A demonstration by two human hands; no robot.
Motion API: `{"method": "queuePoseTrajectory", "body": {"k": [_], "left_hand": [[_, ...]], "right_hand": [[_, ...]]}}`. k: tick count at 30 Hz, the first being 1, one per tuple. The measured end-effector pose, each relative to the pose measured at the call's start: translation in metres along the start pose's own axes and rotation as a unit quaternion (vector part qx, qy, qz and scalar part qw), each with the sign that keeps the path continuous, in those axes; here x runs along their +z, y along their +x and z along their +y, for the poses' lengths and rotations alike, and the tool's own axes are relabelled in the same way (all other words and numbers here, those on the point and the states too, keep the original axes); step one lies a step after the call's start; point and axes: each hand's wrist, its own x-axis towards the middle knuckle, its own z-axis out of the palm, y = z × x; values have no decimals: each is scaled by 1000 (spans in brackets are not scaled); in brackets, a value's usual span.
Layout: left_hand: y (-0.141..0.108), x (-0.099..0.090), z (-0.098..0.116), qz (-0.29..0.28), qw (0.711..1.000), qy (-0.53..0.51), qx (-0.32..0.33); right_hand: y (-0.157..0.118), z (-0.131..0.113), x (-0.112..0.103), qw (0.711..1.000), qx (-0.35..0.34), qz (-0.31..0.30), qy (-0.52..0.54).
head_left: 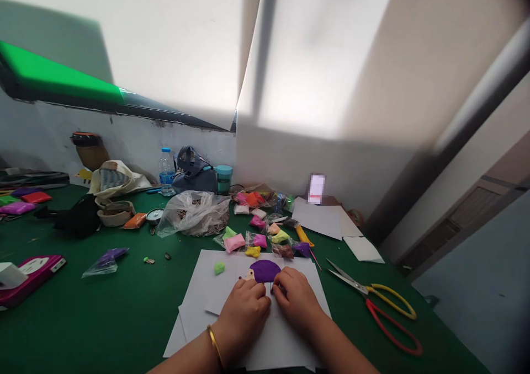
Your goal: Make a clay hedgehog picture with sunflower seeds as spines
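Note:
A flat purple clay shape [265, 271] with a cream, face-like piece [250, 274] at its left end lies on white paper [199, 302]. Just below it, my left hand [247, 309] rests on the sheet with its fingers curled together; whatever they may hold is hidden. My right hand [297, 297] touches the lower right of the purple shape. Its thumb and forefinger pinch a small dark piece [272, 288], too little exposed to name. A light green clay lump [219, 267] sits on the paper to the left.
Several bagged clay colours [256, 240] lie beyond the paper. Large scissors [368, 291] rest open on the right. A plastic bag of striped seeds [196, 214], a water bottle [166, 172] and a blue bag [194, 172] stand farther back. A magenta box [37, 274] is at left.

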Motion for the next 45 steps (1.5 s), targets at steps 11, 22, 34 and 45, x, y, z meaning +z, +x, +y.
{"method": "queuePoseTrajectory", "body": {"k": [11, 22, 34, 45], "left_hand": [[0, -5, 5, -44, 998, -4, -36], [0, -5, 7, -56, 998, 14, -27], [0, -2, 7, -41, 999, 13, -22], [0, -3, 7, -41, 999, 4, -26]], "right_hand": [[3, 4, 1, 1000, 21, 16, 4], [-16, 4, -6, 999, -36, 30, -6], [-17, 7, -2, 1000, -22, 7, -5], [-16, 8, 0, 999, -20, 4, -25]]}}
